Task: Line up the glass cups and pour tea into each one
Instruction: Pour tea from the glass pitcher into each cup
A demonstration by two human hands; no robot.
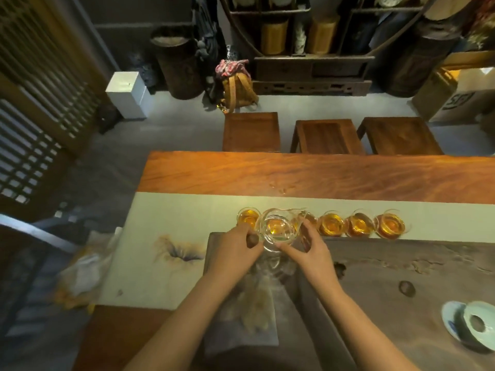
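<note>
Glass pitcher (277,228) held over the row of glass cups (359,225), which runs along the near edge of the pale table runner (187,210), just beyond the grey stone tray (401,263). Left hand (235,243) has fingers curled against the pitcher's left wall; right hand (312,246) has thumb and fingers closed on its right side near the spout. Both hands grip the pitcher. At least 5 cups visible holding amber tea: 1 at the left of the pitcher, 1 partly hidden behind its spout, 3 clear to the right; whether another sits under the pitcher, cannot tell. Pitcher looks close to empty, only a thin amber pool at its base. Judgement: the pour is at the left end of the row, task near done. To do it well: tip slowly, keep the spout low and centred over the rim, match the level of the neighbouring cups, lift cleanly to avoid drips on the runner.
</note>
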